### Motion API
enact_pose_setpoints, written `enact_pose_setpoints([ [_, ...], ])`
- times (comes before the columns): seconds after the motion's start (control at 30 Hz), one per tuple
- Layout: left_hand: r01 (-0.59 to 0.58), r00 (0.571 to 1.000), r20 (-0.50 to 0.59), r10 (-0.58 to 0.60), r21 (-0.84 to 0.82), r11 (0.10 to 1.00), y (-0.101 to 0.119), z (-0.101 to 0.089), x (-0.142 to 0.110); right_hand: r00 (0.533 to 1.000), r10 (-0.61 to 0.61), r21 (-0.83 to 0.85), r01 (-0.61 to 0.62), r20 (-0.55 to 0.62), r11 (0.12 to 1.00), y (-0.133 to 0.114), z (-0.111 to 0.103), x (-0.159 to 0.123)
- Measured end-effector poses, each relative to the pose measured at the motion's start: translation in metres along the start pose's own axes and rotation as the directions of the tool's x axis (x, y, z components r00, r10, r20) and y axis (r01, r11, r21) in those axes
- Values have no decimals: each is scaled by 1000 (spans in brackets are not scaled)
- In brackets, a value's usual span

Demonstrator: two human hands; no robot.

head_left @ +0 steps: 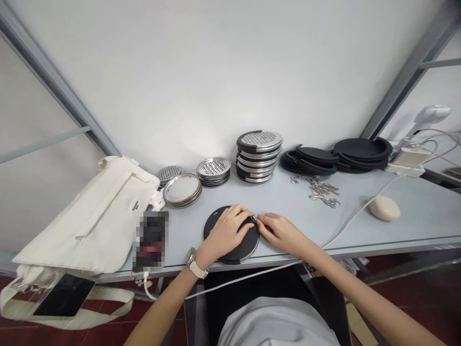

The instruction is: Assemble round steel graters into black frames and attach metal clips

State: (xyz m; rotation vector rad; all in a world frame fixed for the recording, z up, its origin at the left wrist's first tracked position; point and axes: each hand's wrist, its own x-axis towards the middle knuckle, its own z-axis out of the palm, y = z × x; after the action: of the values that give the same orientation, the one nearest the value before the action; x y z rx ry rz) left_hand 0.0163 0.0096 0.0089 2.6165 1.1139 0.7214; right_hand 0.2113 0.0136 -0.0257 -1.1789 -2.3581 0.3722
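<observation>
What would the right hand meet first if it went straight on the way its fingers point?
Beyond the small metal clip at its fingertips, the right hand would probably meet the left hand over the black disc; exact depth is unclear.

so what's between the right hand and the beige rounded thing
In the head view, a white cable crosses between the right hand and the beige thing; metal clips lie farther back.

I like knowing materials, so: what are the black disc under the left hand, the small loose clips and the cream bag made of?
Black disc: probably plastic or rubber, matte; dull, even surface. Small clips: likely metal, polished; bright silvery glints. Cream bag: probably fabric, matte; soft, slumping shape.
</observation>
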Motion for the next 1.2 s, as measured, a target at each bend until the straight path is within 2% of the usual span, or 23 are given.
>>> enact_pose_setpoints([
  [0.43,-1,1000,8,1,-7,1000,0,1,0,999,24,-7,-24,-41,1000,-2,-1,0],
  [0.67,10,1000,3,-10,-19,1000,1,0,0,1000,-10,6,10,2,1000,0,-1,0],
  [1.2,3,1000,9,-3,-5,1000,0,0,0,1000,-9,-12,10,15,1000,0,1,0],
])
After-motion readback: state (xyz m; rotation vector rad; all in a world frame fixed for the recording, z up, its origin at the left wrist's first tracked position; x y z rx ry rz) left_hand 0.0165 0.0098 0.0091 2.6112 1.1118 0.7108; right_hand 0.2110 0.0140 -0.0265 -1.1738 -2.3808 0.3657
